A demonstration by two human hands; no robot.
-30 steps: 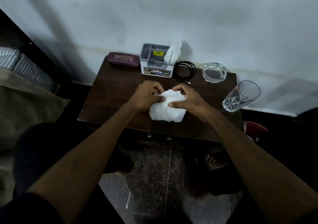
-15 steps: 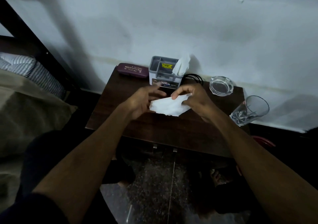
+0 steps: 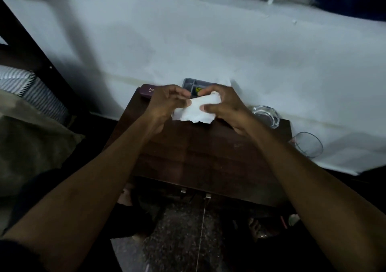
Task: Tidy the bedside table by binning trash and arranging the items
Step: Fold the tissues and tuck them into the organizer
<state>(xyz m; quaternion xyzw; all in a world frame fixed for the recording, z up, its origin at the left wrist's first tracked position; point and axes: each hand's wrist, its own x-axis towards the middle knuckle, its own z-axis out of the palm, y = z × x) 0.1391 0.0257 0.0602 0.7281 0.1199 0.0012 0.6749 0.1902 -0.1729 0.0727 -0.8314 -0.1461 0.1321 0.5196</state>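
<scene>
Both of my hands hold a white tissue [image 3: 196,111] up above the back of the dark wooden bedside table [image 3: 204,156]. My left hand [image 3: 167,102] pinches its left edge. My right hand [image 3: 223,104] grips its right side with curled fingers and thumb. Behind my hands, a grey organiser box [image 3: 192,84] with a yellow label is partly hidden. A maroon glasses case [image 3: 146,90] peeks out at the back left.
A glass ashtray [image 3: 267,115] sits at the back right of the table. A clear drinking glass [image 3: 307,147] stands at the right edge. A bed with a striped pillow [image 3: 31,88] lies to the left. White wall behind.
My hands have lifted the tissue off the table and carried it back toward the organiser box, folding it smaller. The camera has tilted upward.
</scene>
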